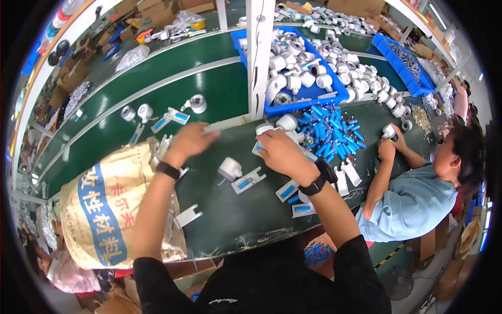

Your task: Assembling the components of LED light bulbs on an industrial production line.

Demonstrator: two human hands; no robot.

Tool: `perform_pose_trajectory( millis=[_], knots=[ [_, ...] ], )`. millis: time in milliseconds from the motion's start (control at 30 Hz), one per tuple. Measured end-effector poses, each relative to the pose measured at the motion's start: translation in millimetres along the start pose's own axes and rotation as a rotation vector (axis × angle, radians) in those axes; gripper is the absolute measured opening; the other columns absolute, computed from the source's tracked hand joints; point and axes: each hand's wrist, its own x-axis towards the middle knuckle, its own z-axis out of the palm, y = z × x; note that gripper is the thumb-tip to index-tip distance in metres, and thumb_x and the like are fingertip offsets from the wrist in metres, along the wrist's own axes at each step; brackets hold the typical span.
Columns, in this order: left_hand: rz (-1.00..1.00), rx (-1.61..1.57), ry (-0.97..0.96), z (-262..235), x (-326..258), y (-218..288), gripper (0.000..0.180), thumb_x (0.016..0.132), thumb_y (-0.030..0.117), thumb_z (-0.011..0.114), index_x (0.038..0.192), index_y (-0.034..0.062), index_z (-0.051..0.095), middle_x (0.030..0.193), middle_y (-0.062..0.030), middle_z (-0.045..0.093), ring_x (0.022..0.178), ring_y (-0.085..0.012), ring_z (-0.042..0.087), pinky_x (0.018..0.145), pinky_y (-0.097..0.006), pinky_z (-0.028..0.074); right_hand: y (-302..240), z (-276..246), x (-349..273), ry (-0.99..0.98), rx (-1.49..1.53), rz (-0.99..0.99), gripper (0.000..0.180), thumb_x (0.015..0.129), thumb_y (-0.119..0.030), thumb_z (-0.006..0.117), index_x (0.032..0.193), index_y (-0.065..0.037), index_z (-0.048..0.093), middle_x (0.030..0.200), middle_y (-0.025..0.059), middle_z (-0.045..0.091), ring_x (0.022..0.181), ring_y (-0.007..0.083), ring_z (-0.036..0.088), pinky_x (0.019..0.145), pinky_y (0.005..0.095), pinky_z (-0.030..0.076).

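Observation:
My left hand (192, 141) is over the belt beside the open mouth of a woven sack (104, 204), thumb apart from the fingers, slightly blurred, with nothing visible in it. My right hand (282, 152) has its fingers closed on a white plastic handle piece (257, 150) with a blue cell in it, mostly hidden by the hand. Between my hands lie a round white fan-like head (229, 169) and another white handle piece (248, 180) with a blue cell. More such pieces (287, 190) lie below my right wrist. A heap of blue cylindrical cells (332, 133) is beyond my right hand.
A blue tray (308, 104) of white round heads stands behind a white post (257, 63). On the right a co-worker in a light blue shirt (408, 204) handles a white part (388, 132). Loose parts (197, 103) lie on the green belt at left.

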Motion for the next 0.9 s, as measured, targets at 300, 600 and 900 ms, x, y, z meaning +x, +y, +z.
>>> perform_pose_trajectory(
  millis=[300, 600, 900],
  knots=[
    [-0.29, -0.323, -0.385, 54, -51, 27, 0.073, 0.081, 0.07, 0.064, 0.095, -0.001, 0.075, 0.084, -0.0176, 0.073, 0.086, -0.0361, 0.071, 0.08, -0.041, 0.055, -48, 85, -47, -0.078, 0.248, 0.119, 0.029, 0.083, -0.018, 0.071, 0.108, -0.005, 0.067, 0.094, 0.0177, 0.07, 0.09, 0.0388, 0.064, 0.081, 0.0463, 0.052],
    [-0.445, 0.207, 0.035, 44, -29, 32, 0.079, 0.082, 0.076, 0.058, 0.097, 0.0007, 0.076, 0.101, -0.0195, 0.074, 0.099, -0.0349, 0.072, 0.083, -0.044, 0.057, -75, 109, -27, 0.179, 0.394, 0.342, 0.018, 0.085, -0.01, 0.068, 0.103, -0.006, 0.069, 0.088, 0.0136, 0.071, 0.084, 0.0351, 0.068, 0.073, 0.0435, 0.054],
    [-0.445, 0.341, 0.085, 56, -8, 35, 0.076, 0.094, 0.071, 0.043, 0.103, 0.0032, 0.076, 0.108, -0.0185, 0.073, 0.103, -0.0343, 0.071, 0.08, -0.046, 0.057, -56, 116, -31, 0.39, 0.09, 0.108, 0.019, 0.078, -0.009, 0.068, 0.097, -0.008, 0.064, 0.083, 0.0123, 0.063, 0.079, 0.0341, 0.062, 0.07, 0.0469, 0.048]
  ],
)
